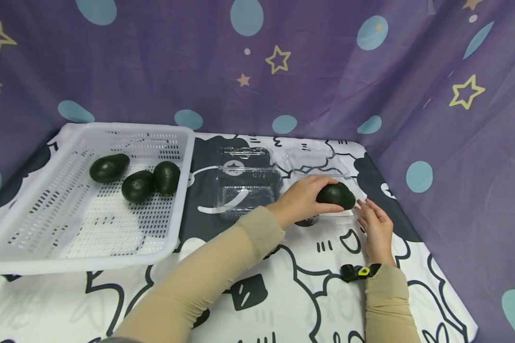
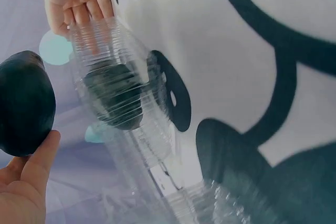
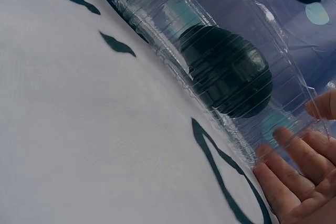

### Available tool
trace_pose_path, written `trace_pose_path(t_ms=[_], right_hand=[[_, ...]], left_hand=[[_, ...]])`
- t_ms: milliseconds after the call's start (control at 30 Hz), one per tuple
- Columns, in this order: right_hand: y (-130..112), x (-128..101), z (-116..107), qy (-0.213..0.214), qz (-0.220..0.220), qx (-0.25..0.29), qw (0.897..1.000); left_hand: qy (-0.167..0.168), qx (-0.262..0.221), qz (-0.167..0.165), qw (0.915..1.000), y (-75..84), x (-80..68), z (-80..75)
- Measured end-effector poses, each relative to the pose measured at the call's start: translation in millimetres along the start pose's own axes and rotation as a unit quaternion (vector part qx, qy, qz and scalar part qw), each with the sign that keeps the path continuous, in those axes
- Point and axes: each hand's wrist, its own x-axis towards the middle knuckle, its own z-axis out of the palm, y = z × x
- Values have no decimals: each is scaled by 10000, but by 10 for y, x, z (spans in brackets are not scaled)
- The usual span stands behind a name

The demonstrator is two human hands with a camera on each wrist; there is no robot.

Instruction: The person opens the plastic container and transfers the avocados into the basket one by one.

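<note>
Holding a dark avocado (image 1: 336, 196) in our left hand (image 1: 302, 199), we keep it just above the clear clamshell tray (image 1: 326, 178) at the right side of the bench (image 1: 283, 305). The left grip is curled round the fruit from the side, thumb under it in the left wrist view. Our right hand (image 1: 375, 228) lies beside the tray's near right edge; its grip is relaxed, fingers straight, and the fingertips (image 3: 273, 153) touch the ribbed plastic wall without closing on it.

Inside this tray we see a second avocado (image 3: 228, 72), resting on the tray floor. A second clear clamshell (image 1: 248, 183) sits just left of the first, apparently empty and open.

At the left of the bench stands a white perforated basket (image 1: 68, 228) containing three avocados (image 1: 138, 181), two of them touching and one slightly apart. The bench carries a black-and-white cartoon cloth; a purple star-patterned curtain (image 1: 326, 71) surrounds it.
</note>
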Motion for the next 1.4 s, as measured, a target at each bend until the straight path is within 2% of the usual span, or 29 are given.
trace_pose_path(t_ms=[200, 600, 867, 1167, 1400], right_hand=[[12, 13, -7, -51, -15, -36, 10000], [10, 7, -22, -58, 58, -13, 10000], [3, -6, -21, -75, 117, 45, 9999], [-24, -8, -39, -139, 187, -19, 9997], [-9, -3, -29, -97, 186, 53, 9998]], left_hand=[[22, 40, 158, 9999, 32, -43, -117], [-148, 311, 109, 9993, 26, -42, -343], [-108, 524, 300, 9981, 79, -32, -588], [-114, 607, 243, 9978, 130, -72, -810], [14, 583, 577, 9966, 121, -153, -971]])
